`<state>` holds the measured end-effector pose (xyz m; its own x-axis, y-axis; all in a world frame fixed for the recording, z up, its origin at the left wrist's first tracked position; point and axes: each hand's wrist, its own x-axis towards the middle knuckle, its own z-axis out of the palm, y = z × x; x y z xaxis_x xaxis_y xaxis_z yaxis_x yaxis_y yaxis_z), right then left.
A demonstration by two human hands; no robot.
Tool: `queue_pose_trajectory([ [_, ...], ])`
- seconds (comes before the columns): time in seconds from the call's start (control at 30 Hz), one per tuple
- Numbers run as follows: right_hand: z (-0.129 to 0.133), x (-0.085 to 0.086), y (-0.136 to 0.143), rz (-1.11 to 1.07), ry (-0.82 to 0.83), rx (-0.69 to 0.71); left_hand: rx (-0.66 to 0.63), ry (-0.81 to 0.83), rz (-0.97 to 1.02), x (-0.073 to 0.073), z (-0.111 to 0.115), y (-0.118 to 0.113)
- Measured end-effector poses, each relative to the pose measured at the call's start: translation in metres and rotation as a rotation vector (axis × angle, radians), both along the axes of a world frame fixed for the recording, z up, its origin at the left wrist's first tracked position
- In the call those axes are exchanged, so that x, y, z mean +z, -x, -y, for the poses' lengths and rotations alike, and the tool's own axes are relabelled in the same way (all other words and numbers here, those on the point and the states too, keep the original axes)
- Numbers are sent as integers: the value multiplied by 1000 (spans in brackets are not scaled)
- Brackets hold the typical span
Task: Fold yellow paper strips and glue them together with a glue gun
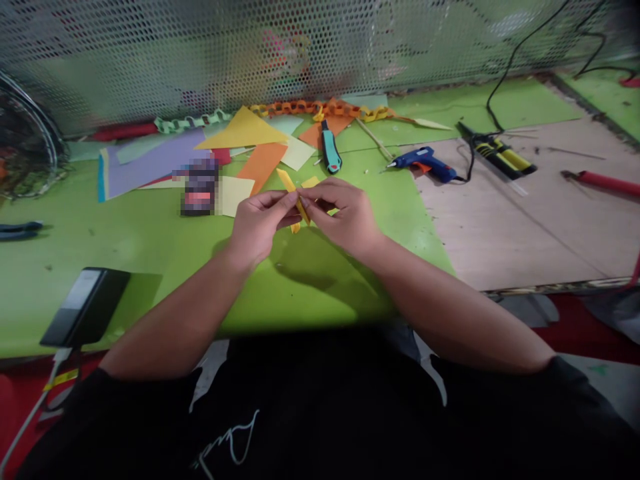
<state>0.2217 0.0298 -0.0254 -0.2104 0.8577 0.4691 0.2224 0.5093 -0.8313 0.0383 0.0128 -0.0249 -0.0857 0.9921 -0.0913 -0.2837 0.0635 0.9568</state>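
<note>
Backdrop: grey perforated metal screen (150, 67) standing behind the work surface.
Surface: glossy lime-green tabletop (175, 267), with a pale wooden board (500, 227) at the right.
Yellow piece: narrow, folded-looking yellow paper strip (287, 180), held aslant between both hands, above the tabletop.
Left hand: left hand (257, 223), fingers curled, thumb and fingertips closed on the strip.
Right hand: right hand (347, 213), thumb and fingertips pinched on the same strip, just beside the left fingertips.
Small yellow bits: visible around the fingers; whether separate or part of the strip, cannot tell.
Chain: looped paper chain (295, 108) in pale green, yellow and orange, lying along the back; its links look formed.
Sheets: yellow triangular paper sheet (243, 131), orange rectangular paper sheet (265, 165), large purple paper sheet (155, 163) and pale yellow paper square (235, 195), overlapping in part.
Tools: teal-and-black utility knife (331, 150) beyond the hands; blue glue gun (425, 160) to the right, neither in hand.
State of work: judged partway; the strip seems creased but its shaping unfinished, while the sheets lie loose. How many pieces remain, cannot tell.
</note>
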Motion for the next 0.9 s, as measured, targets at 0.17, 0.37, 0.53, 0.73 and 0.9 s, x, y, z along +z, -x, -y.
queue_pose_trajectory([
  [0.17,-3,13,-17,44,-30,202,-64,39,52,7,-2,8],
  [0.37,-14,24,-38,146,-45,464,-260,96,42,15,-3,20],
  [0.53,-16,11,-35,164,-49,464,-315,139,68,13,-4,21],
  [0.73,-16,5,-31,174,-108,434,-298,135,80,13,-3,18],
  [0.9,-15,4,-30,180,-141,431,-287,114,79,14,-3,15],
])
